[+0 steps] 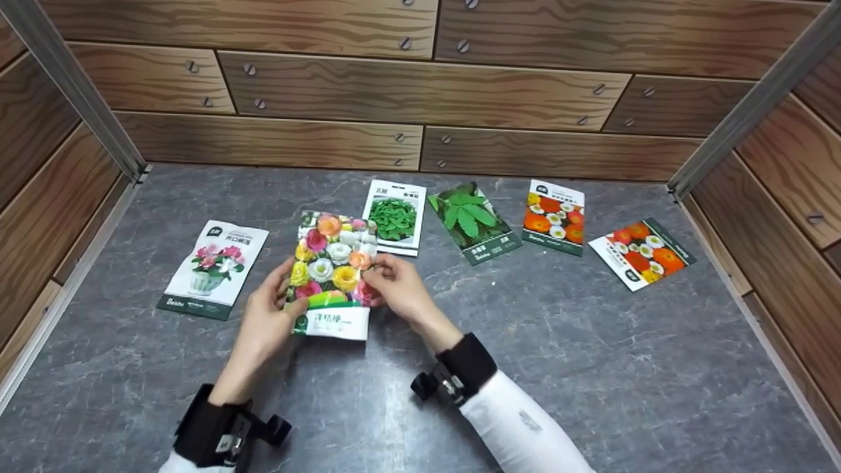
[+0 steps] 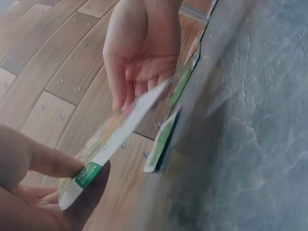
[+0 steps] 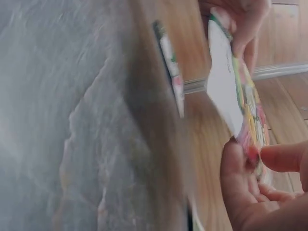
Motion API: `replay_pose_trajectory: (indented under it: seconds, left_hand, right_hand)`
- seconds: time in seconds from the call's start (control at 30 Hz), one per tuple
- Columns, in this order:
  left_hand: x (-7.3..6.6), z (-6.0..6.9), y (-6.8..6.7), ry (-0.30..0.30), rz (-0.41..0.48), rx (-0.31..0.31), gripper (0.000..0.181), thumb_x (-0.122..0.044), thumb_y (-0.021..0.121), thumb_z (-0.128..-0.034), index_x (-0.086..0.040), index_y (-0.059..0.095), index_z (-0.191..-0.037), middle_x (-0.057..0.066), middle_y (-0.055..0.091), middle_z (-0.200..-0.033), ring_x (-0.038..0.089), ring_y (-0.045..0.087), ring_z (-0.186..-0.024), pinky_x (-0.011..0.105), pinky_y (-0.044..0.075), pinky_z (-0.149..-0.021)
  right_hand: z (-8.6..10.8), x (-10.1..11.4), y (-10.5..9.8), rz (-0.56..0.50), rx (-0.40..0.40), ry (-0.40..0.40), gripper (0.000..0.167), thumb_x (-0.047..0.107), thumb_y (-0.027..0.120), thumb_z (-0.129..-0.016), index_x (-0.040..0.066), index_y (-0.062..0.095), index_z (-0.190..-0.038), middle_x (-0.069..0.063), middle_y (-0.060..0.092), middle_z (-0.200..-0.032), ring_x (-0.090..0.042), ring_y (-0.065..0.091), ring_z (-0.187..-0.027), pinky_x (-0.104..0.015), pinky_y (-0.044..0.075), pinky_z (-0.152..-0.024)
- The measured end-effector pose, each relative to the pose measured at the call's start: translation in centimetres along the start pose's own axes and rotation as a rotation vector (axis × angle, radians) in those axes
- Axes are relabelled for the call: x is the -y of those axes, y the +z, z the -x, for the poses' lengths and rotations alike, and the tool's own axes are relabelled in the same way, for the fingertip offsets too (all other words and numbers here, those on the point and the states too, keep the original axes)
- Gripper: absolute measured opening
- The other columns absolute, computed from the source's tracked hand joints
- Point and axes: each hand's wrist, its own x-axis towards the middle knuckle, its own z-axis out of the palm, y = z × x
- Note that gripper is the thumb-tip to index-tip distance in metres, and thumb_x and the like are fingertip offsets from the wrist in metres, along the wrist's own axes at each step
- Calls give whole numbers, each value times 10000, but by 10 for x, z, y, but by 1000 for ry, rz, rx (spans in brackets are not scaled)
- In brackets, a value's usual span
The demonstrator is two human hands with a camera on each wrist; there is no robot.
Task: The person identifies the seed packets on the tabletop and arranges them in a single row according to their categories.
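Both hands hold a seed packet (image 1: 335,263) printed with many-coloured flowers and a white band at its lower end, raised above the grey surface. My left hand (image 1: 268,318) grips its left edge, thumb on the front near the green mark. On the opposite edge, my right hand (image 1: 404,289) pinches it between thumb and fingers. The left wrist view catches the flower packet (image 2: 122,132) nearly edge-on, with the left hand (image 2: 36,178) at its near end. In the right wrist view the right hand (image 3: 269,187) pinches the packet's side (image 3: 224,82).
A potted-flower packet (image 1: 213,269) lies at the left. Behind the hands are a white green-leaf packet (image 1: 396,217) and a dark leaf packet (image 1: 473,223). Two orange-flower packets (image 1: 554,217) lie at the right. Wood-patterned walls (image 1: 420,85) with metal corner posts enclose the grey marbled surface (image 1: 558,355).
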Motion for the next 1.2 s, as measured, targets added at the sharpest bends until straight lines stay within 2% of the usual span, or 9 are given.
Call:
replay_pose_trajectory:
  seconds: [0.13,0.23,0.33,0.53,0.63,0.83,0.97,1.07,1.2]
  left_hand:
    - [-7,6,-2,2,-41,-76,481,-102,613,-1042,0,538,-1507,266,697,-1334,170,733,-1051,108,536,-831]
    - [-11,9,-4,3,-85,-103,395,-127,652,-1027,-25,643,-1408,227,749,-1199,19,675,-807,108,510,-703]
    - [-14,12,-8,17,-142,-94,370,-115,680,-1003,-16,679,-1360,219,759,-1123,6,622,-720,131,496,-645]
    - [-17,17,-23,38,-326,-77,366,-119,700,-985,5,692,-1329,208,767,-1077,85,598,-706,168,437,-588]
    - [-16,17,-32,46,-422,-59,354,-129,709,-974,21,700,-1294,205,776,-1048,126,625,-712,202,438,-616]
    - [-11,17,-45,9,-532,-11,351,-148,727,-955,46,685,-1244,213,773,-1016,275,699,-821,319,491,-697]
    - [-8,16,-51,-35,-550,19,377,-176,721,-966,49,662,-1264,218,762,-1039,274,700,-837,319,503,-676]
    - [-6,16,-57,-55,-566,35,382,-183,713,-967,51,654,-1263,223,761,-1044,272,702,-839,320,509,-680]
    - [-4,15,-61,-76,-581,57,383,-184,697,-970,59,645,-1261,223,760,-1032,261,699,-820,316,501,-681]
  right_hand:
    - [14,2,-8,-52,28,-25,272,10,618,-993,-118,611,-1234,28,642,-856,-51,626,-680,-178,597,-588]
    - [24,2,-13,-38,44,-32,276,-3,620,-987,-125,606,-1234,14,644,-873,-51,634,-680,-179,603,-595]
    - [30,3,-15,-10,52,-33,266,-10,620,-985,-127,607,-1224,1,643,-873,-44,637,-669,-186,606,-597]
    - [36,3,-6,113,96,-92,255,20,646,-981,-100,636,-1206,-109,709,-905,-54,635,-642,-328,659,-653]
    - [39,3,1,177,121,-135,278,12,671,-959,-98,648,-1213,-202,728,-942,-68,629,-640,-419,667,-675]
    - [42,2,18,251,139,-159,325,30,725,-934,-78,663,-1234,-217,734,-951,-80,628,-651,-210,597,-599]
    - [42,3,30,364,85,-183,345,50,751,-925,-46,677,-1248,-154,728,-940,-63,596,-679,-148,537,-601]
    - [43,5,39,476,32,-231,519,62,760,-924,-55,597,-1403,-112,735,-930,-20,556,-671,-139,521,-618]
    - [45,5,47,644,-6,-307,792,82,757,-939,-72,342,-1596,-59,731,-838,-4,506,-596,-147,480,-568]
